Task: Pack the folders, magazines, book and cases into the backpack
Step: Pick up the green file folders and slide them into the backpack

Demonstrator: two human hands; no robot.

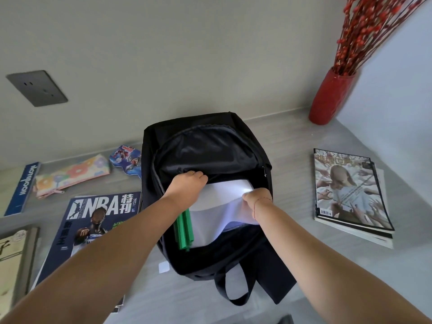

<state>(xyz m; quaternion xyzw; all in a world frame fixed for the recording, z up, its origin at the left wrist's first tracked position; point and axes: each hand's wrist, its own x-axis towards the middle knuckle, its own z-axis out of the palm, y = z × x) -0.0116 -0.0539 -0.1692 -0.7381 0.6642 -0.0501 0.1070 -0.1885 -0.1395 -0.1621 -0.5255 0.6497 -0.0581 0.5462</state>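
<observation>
A black backpack (247,146) lies unzipped in the middle of the grey table. White folders with green spines (217,220) sit partly inside its mouth. My left hand (187,183) grips the upper edge of the backpack opening above the folders. My right hand (258,197) pinches the right edge of the top white folder. On the left lie an NBA magazine (93,225), a floral pencil case (72,174), a cartoon-printed case (127,157) and a blue book (22,188). Two stacked magazines (350,195) lie on the right.
A red vase (329,99) with red berry branches stands at the back right corner. A dark wall socket (37,87) is on the wall at left. Another book or booklet (11,260) lies at the near left edge. The backpack's straps (233,286) hang toward me.
</observation>
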